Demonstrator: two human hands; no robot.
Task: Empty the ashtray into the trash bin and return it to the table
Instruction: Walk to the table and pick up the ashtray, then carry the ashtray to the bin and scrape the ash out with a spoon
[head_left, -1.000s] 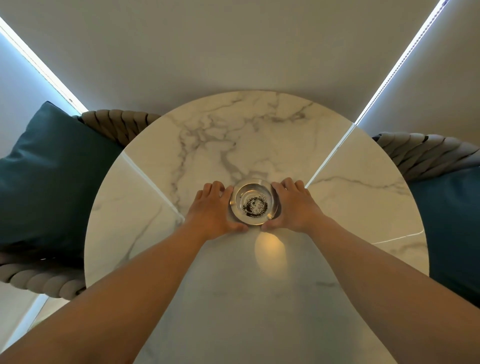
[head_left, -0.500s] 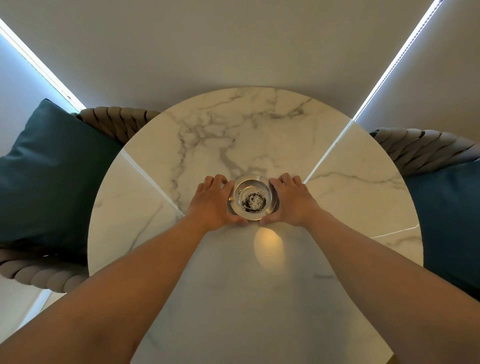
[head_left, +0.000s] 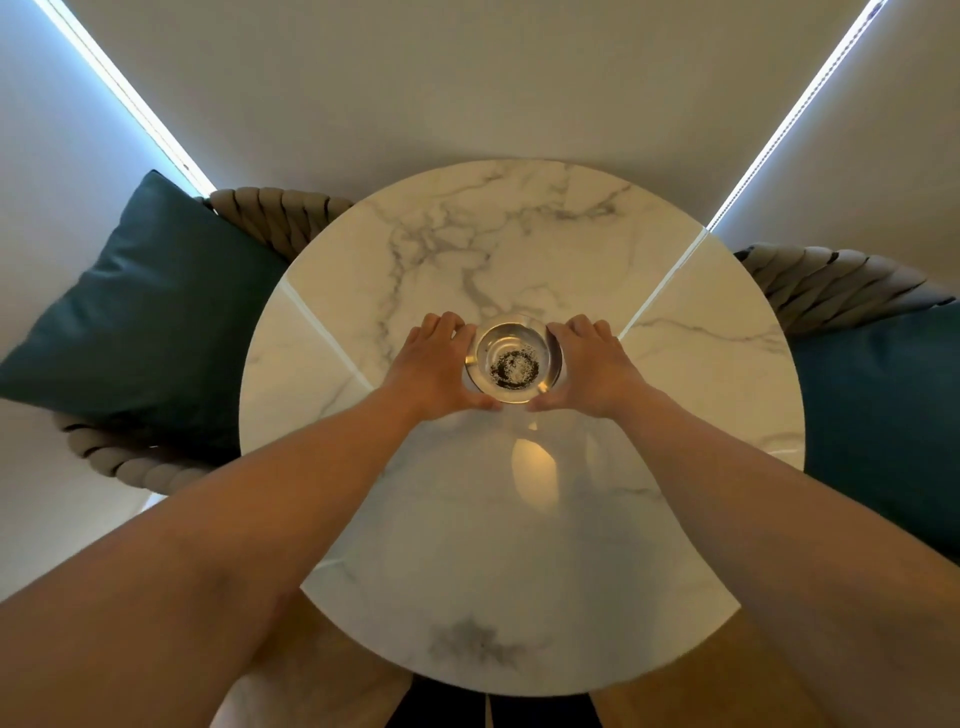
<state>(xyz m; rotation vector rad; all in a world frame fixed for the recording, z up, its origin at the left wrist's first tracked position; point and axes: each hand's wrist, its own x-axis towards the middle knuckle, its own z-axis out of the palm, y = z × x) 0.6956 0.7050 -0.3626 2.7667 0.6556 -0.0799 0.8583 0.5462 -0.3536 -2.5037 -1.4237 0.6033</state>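
A round glass ashtray with dark ash in its bowl sits near the middle of the round white marble table. My left hand cups its left side and my right hand cups its right side, fingers and thumbs curled around the rim. Both hands grip the ashtray. Whether its base still touches the tabletop I cannot tell. No trash bin is in view.
A woven rope chair with a teal cushion stands at the table's left. A second rope chair with a teal cushion stands at the right. Pale walls with bright light strips rise behind the table.
Both hands have stayed around the ashtray. The view has pulled back and up, so the whole table and its near edge now show.
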